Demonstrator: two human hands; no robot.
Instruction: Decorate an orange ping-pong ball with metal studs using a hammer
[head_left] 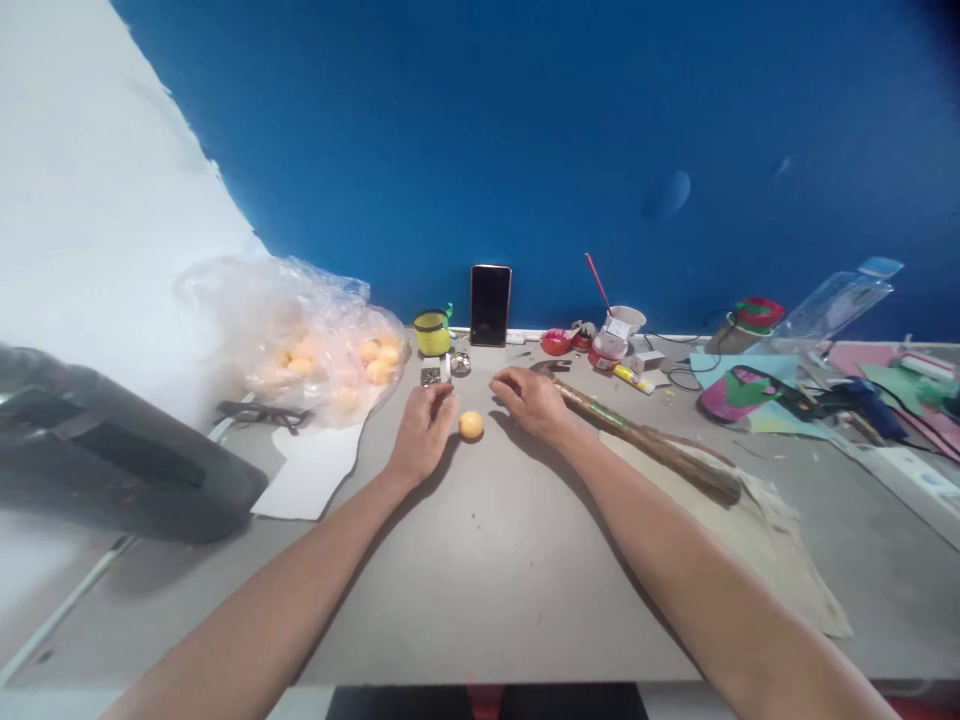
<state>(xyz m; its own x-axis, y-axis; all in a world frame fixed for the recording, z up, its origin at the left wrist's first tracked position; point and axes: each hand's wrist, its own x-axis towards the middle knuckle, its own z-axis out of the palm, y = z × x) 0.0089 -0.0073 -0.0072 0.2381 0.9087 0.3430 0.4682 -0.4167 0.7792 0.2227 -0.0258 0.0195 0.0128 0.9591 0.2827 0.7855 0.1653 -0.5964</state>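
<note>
The ball (471,425) lies on the table (480,580) between the two hands, touching neither; the left hand (424,425) rests just beside it with fingers loosely curled, holding nothing; the right hand (534,398) lies palm down, fingers bent and empty. A hammer (645,440) lies just behind the right wrist on a cloth (780,540); a bag (300,340) of more balls sits to the left, a phone (490,304) stands against the wall.

Grey table (480,580): orange ball (471,425), hammer (645,438), cloth (780,530).
</note>
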